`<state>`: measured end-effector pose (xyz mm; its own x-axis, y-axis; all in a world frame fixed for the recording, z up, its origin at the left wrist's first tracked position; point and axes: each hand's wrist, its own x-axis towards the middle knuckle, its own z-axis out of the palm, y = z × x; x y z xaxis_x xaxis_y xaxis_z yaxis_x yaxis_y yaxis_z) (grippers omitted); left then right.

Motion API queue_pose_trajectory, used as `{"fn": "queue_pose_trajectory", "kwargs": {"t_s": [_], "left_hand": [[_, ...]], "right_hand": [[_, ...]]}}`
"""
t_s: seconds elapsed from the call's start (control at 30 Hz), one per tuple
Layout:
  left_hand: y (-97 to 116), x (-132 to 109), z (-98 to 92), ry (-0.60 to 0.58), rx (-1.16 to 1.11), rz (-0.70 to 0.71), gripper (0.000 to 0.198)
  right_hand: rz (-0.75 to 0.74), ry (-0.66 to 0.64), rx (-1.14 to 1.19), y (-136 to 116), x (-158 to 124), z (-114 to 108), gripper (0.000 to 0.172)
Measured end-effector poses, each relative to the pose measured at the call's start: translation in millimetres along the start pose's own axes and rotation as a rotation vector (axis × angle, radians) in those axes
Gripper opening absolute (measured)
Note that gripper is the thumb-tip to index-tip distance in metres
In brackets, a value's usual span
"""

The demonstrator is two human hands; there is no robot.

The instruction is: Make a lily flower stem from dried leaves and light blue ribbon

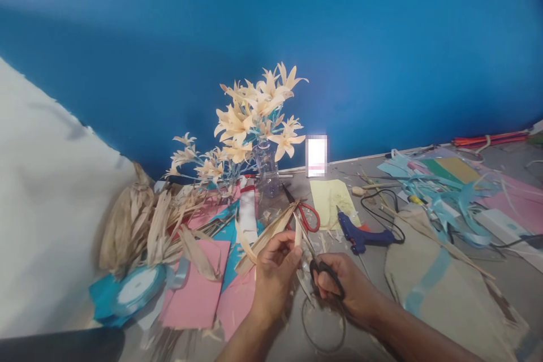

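Observation:
My left hand (278,271) pinches a narrow strip of dried corn husk (298,235) upright between thumb and fingers. My right hand (339,283) has its fingers through the black handles of a pair of scissors (316,267). The scissor blades point up and away, right beside the strip; whether they touch it I cannot tell. Behind my left hand lie longer husk pieces (267,237). A second pair of scissors with red handles (311,219) rests just beyond, and a blue glue gun (367,237) lies to the right of it on the grey surface.
A clear vase (267,169) with cream husk flowers (254,113) stands near the blue wall. Dried husks (127,226) pile at left, by a ribbon roll (138,288) and pink paper (197,288). Yellow paper (331,203), a black cable (396,203) and blue ribbons (466,203) lie at right.

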<state>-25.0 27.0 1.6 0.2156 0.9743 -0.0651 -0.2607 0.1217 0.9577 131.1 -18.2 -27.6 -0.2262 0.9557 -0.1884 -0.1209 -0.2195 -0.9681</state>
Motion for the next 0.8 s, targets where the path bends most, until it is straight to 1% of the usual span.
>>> {"fn": "queue_pose_trajectory", "kwargs": {"t_s": [0.13, 0.23, 0.3, 0.37, 0.47, 0.57, 0.67, 0.73, 0.8], "left_hand": [[1.2, -1.0, -0.8, -0.007, -0.019, -0.027, 0.018], [-0.1, 0.3, -3.2, -0.029, -0.104, -0.085, 0.014], [0.9, 1.4, -5.6, -0.080, -0.180, -0.143, 0.012], [4.8, 2.2, -8.4, -0.133, -0.244, -0.228, 0.015], [14.2, 2.4, -13.4, -0.200, -0.265, -0.335, 0.019], [22.8, 1.4, -17.2, -0.242, -0.162, -0.339, 0.022], [28.6, -0.3, -18.1, -0.242, 0.001, -0.316, 0.026], [31.9, -1.7, -17.3, -0.259, 0.106, -0.282, 0.027], [35.5, -3.0, -16.4, -0.293, 0.189, -0.231, 0.027]], "right_hand": [[0.012, -0.001, 0.068, 4.2, 0.4, 0.5, 0.063], [0.019, -0.005, 0.078, -0.3, -1.0, -0.3, 0.066], [0.025, -0.058, 0.086, -6.3, -2.4, -2.6, 0.070], [0.032, -0.127, 0.092, -13.3, -3.5, -6.2, 0.073], [-0.002, -0.153, 0.076, -23.0, -3.1, -11.4, 0.073], [-0.085, -0.090, 0.054, -30.0, -0.5, -14.4, 0.067], [-0.138, -0.039, 0.025, -35.1, 2.4, -16.9, 0.059], [-0.136, 0.007, 0.035, -38.8, 3.4, -19.7, 0.052], [-0.110, 0.097, 0.035, -44.4, 3.3, -23.3, 0.043]]}}
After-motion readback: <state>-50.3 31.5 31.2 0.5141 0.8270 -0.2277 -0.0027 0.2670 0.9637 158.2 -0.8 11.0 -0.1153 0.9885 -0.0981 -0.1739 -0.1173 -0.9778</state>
